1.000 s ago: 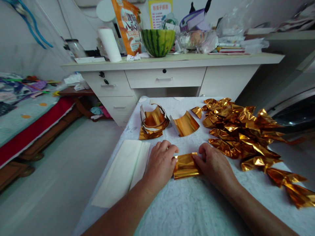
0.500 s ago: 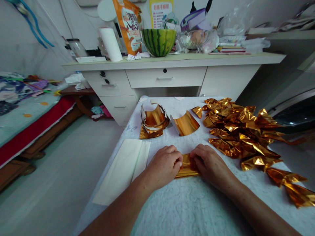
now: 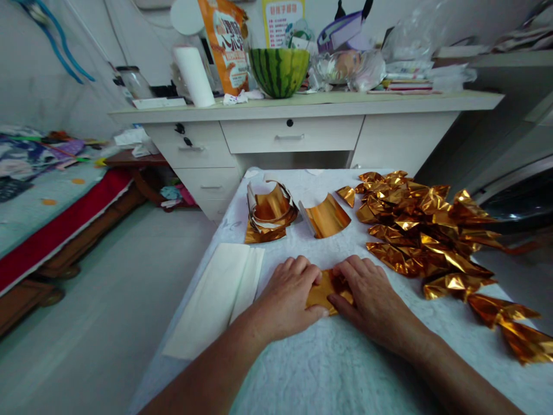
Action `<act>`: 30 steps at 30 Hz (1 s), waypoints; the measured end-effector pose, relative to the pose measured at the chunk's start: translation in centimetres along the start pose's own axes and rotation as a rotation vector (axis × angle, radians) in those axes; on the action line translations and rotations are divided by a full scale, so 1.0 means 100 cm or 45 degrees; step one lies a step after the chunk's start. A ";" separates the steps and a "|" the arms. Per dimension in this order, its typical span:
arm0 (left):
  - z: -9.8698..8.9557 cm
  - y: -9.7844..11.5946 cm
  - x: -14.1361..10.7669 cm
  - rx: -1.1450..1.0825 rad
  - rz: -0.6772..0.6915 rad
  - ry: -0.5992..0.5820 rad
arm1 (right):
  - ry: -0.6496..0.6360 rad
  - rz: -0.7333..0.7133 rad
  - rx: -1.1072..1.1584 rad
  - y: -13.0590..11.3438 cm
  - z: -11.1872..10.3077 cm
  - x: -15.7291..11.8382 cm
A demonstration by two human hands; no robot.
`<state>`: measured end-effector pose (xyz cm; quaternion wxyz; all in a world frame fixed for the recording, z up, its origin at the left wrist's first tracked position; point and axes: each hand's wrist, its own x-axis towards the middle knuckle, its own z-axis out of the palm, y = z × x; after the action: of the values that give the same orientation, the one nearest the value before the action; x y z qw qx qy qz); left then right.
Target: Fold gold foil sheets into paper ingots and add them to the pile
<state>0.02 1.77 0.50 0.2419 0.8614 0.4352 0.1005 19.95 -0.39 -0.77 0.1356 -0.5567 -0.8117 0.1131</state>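
A small folded sheet of gold foil paper [image 3: 322, 295] lies on the cloth-covered table between my hands. My left hand [image 3: 294, 297] grips its left end, with the fingers at the far side and the thumb by the near edge. At the right end, my right hand [image 3: 367, 291] has its fingers curled over the paper and its thumb pressed on top. Both hands hide parts of the sheet. Beyond them rests a curved gold sheet [image 3: 330, 216], beside a stack of curled gold sheets [image 3: 272, 207]. Folded white paper [image 3: 211, 300] lies left of my left hand.
A pile of twisted gold foil pieces [image 3: 410, 219] covers the table's right side. Behind the table stands a white desk [image 3: 298, 109] with a half watermelon [image 3: 279, 72], a paper roll [image 3: 194, 78] and an orange pouch [image 3: 227, 46]. A bed [image 3: 47, 230] is at the left.
My thumbs have come down to the near edge of the gold foil paper and my fingers have spread over it. The sheet's upper face now looks flatter.
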 end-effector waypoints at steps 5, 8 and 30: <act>-0.001 -0.001 -0.003 -0.033 -0.011 -0.025 | -0.013 -0.031 -0.017 -0.001 -0.002 -0.003; -0.001 -0.003 -0.003 -0.039 -0.011 -0.026 | -0.001 -0.036 -0.021 -0.002 -0.002 -0.004; -0.003 -0.009 -0.003 -0.080 -0.010 -0.064 | -0.018 0.167 -0.035 0.032 -0.006 -0.008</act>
<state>-0.87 2.07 0.33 0.2801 0.8540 0.4289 0.0913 23.24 0.04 -1.31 0.1145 -0.6099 -0.7758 0.1144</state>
